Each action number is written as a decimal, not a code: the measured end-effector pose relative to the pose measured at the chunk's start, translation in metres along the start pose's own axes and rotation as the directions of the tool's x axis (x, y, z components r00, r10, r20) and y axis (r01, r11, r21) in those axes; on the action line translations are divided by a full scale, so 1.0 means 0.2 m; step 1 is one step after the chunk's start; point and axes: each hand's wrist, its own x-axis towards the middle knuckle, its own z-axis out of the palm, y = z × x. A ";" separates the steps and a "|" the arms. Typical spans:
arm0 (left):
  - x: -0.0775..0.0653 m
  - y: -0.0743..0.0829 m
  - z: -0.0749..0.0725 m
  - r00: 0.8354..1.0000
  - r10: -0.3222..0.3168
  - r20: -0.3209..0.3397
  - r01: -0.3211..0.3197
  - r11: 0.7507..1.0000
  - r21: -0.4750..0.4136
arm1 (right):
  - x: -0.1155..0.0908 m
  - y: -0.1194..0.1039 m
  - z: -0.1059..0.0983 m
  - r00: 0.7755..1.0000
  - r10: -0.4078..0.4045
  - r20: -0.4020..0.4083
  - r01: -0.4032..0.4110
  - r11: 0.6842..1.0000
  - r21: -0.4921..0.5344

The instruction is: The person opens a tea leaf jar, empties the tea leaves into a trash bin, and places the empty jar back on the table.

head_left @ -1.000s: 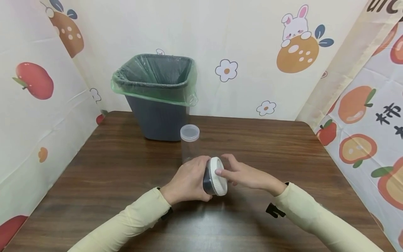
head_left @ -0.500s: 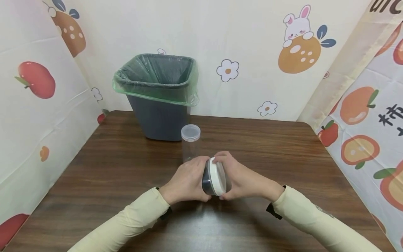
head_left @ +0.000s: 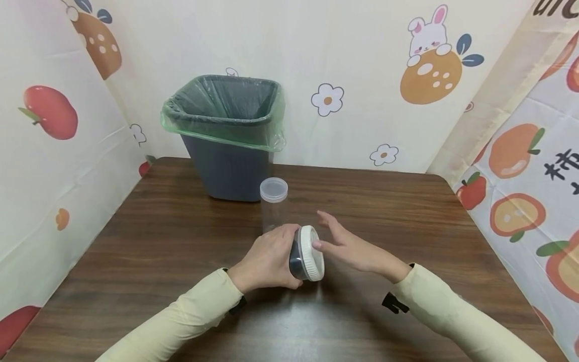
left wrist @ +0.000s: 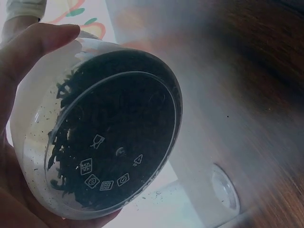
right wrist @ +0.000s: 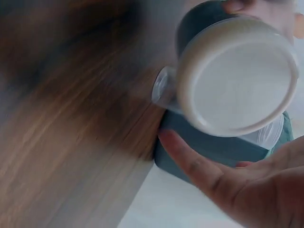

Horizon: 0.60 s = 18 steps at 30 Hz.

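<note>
My left hand (head_left: 268, 260) grips a clear plastic jar (head_left: 296, 261) round its body, tilted on its side over the table. Dark shredded bits like tea leaves (left wrist: 118, 118) lie against the jar's bottom in the left wrist view. A white ribbed screw lid (head_left: 313, 253) sits on the jar's mouth, facing right. Beside the lid my right hand (head_left: 357, 249) has its fingers spread and extended, thumb tip close to the lid's edge. In the right wrist view the lid (right wrist: 240, 88) shows face on, with the right hand (right wrist: 251, 190) below it.
Just behind the left hand stands a tall clear container (head_left: 274, 208) with a translucent cap. Farther back, a dark trash bin (head_left: 230, 171) with a green liner (head_left: 221, 133) rises from the brown table (head_left: 362, 201). Patterned cloth (head_left: 353, 50) hangs round the table's back and sides.
My right hand closes round the lid half a second ago, then lets go and draws back with fingers spread. The left hand keeps its grip on the jar in nearly the same place.
</note>
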 end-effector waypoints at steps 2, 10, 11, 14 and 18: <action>0.00 0.00 0.00 1.000 0.009 0.001 -0.009 1.000 0.001 | 0.01 -0.01 0.00 0.994 0.098 0.051 -0.102 0.991 0.092; 0.00 0.01 0.01 0.999 0.031 -0.011 -0.030 0.999 0.025 | 0.01 -0.01 0.03 0.992 0.038 0.123 -0.046 0.997 0.069; 0.00 0.01 0.01 0.999 0.033 -0.012 -0.032 0.999 0.027 | 0.01 -0.01 0.03 0.994 -0.014 0.108 0.012 1.000 0.028; -0.01 0.00 0.01 0.999 0.034 -0.015 -0.034 0.999 0.032 | 0.02 0.01 0.04 0.968 -0.241 0.077 0.251 0.952 -0.174; -0.01 -0.01 0.01 1.000 0.026 -0.005 -0.026 0.999 0.030 | 0.03 0.06 0.05 0.859 -0.507 0.074 0.480 0.746 -0.463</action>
